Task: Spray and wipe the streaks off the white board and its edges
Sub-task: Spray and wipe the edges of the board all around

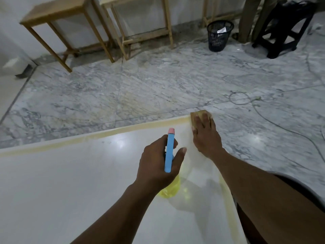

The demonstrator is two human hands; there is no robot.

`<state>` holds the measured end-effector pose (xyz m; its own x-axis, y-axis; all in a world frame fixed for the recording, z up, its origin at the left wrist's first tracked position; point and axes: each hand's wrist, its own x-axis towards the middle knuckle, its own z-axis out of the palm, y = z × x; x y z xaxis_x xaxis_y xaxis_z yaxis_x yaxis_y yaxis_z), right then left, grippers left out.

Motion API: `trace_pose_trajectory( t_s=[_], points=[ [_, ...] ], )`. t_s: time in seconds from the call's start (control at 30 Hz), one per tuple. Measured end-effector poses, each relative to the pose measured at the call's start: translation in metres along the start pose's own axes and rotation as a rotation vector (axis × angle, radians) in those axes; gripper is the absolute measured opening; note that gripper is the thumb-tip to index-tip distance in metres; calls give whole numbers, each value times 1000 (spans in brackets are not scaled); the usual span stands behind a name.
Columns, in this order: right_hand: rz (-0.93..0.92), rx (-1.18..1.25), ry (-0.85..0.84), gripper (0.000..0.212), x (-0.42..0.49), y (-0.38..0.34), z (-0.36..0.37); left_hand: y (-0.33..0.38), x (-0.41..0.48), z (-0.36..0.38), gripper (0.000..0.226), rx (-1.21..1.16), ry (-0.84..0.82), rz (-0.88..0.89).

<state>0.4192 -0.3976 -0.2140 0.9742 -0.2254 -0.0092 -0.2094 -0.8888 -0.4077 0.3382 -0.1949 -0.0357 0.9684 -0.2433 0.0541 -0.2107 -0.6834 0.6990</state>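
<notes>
A large white board (pixel 73 182) with a pale yellow border lies flat in front of me. My left hand (pixel 158 164) grips a spray bottle (pixel 169 152) with a blue head, pink nozzle and yellow body, held over the board. My right hand (pixel 205 134) lies flat with straight fingers on a tan cloth (pixel 199 114) at the board's far right corner. The cloth pokes out past my fingertips over the corner edge. Faint marks show on the board near its far edge.
Grey marble floor (pixel 158 81) surrounds the board. Wooden stools (pixel 58 18) stand at the back left, a black mesh bin (pixel 219 36) and a black stool (pixel 284 27) at the back right. A thin cable (pixel 263 113) trails across the floor on the right.
</notes>
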Motion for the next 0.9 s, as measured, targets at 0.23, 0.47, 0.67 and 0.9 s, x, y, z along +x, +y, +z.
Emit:
trace_pose_trajectory(
  t_s=[0.23, 0.47, 0.67, 0.9],
  points=[
    [47, 6, -8, 56, -102, 17, 2, 8, -44, 9, 32, -21, -23, -12],
    [32, -69, -31, 59, -232, 34, -1, 32, -125, 15, 33, -56, -45, 15],
    [81, -77, -9, 58, -347, 41, -8, 47, -220, 17, 33, -51, -62, 43],
    [102, -102, 7, 59, -465, 50, -14, 51, -335, 9, 40, -44, -60, 47]
  ],
)
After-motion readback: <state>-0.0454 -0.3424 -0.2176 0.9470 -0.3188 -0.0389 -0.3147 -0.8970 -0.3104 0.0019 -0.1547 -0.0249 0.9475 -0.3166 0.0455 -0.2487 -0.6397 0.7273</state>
